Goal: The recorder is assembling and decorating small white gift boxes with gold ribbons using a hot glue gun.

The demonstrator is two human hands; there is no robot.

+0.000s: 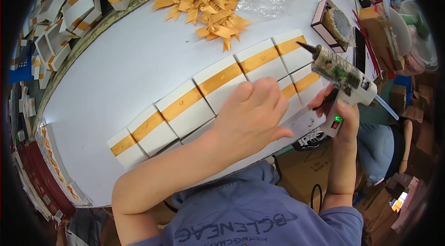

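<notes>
My right hand [345, 118] grips a glue gun [343, 72] by its white handle. Its dark nozzle points to the upper left, over the end of a row of white boxes [174, 127]. A gold ribbon band [221, 79] crosses each box, and several bands carry a small shiny spot in the middle. My left hand [255, 109] is over the near side of the row, back upward, with curled fingers and the thumb stretched to the right. Its fingertips are hidden, so anything in them cannot be made out. More boxes lie partly under this hand.
A pile of gold ribbon bows [204, 0] lies at the table's far side beside clear plastic [266, 2]. A small box with a round, glue-crusted pad [336, 23] stands at the far right. Ribboned white boxes [79, 9] are heaped beyond the left edge. Another person [380, 148] is at right.
</notes>
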